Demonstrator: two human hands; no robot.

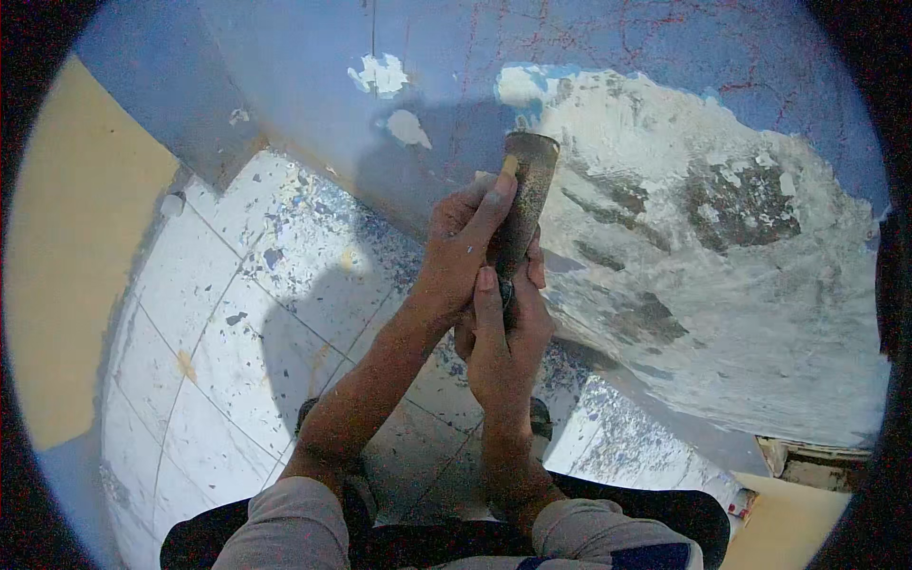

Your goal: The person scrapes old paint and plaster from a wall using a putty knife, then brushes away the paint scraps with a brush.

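Observation:
Both hands grip a scraper with a worn, stained metal blade [529, 185] that widens toward its far end. My left hand [467, 228] lies along the blade's left side, its thumb pressed on the metal. Lower down, my right hand [509, 335] is wrapped around the dark handle [506, 292], most of which the fingers hide. The blade's edge is at the painted blue wall [442, 64], by the left border of a large bare patch [627, 114] of white and grey plaster. Whether the edge touches the wall cannot be told.
Paint flakes [306, 206] litter the white tiled floor [235, 370] along the wall's foot. Two smaller white patches [406, 128] mark the blue paint left of the blade. A yellow wall surface [64, 271] stands at the left. A wooden frame-like piece [812, 463] is at lower right.

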